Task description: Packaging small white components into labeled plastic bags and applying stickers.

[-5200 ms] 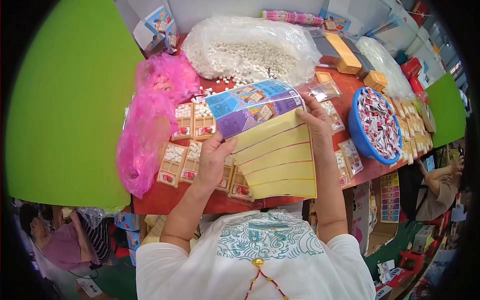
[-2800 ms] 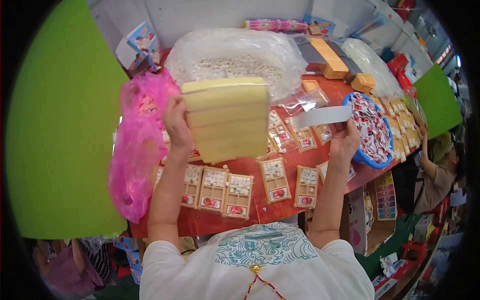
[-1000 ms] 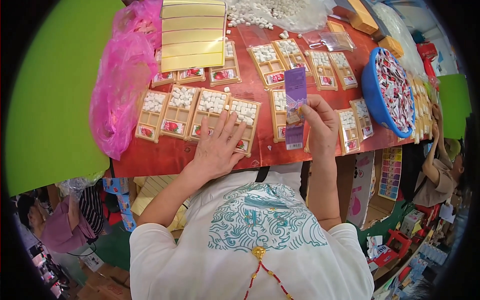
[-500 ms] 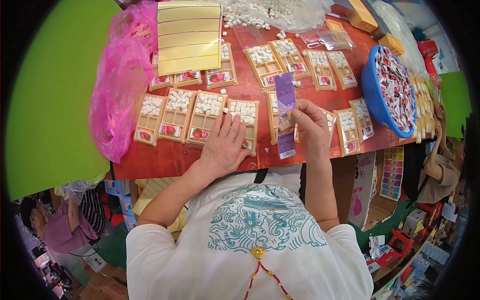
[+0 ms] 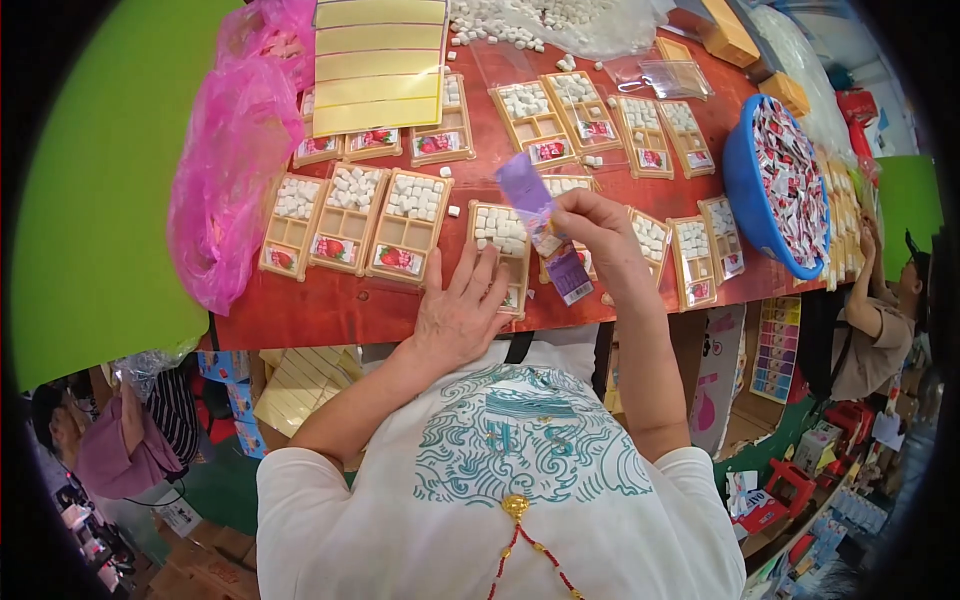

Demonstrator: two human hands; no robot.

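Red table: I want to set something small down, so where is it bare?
The red table is bare between the three front left trays and its near edge, left of the left hand; a narrower patch separates rear right trays from front right trays. Crowded: under the right hand, with trays, and the back, with white cubes.

Tray under left hand now right, apart from neighbours; purple strip shifted left, far end tilted leftward.

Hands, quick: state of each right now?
Left hand: open, spread over a tray.
Right hand: closed, holding a purple strip.
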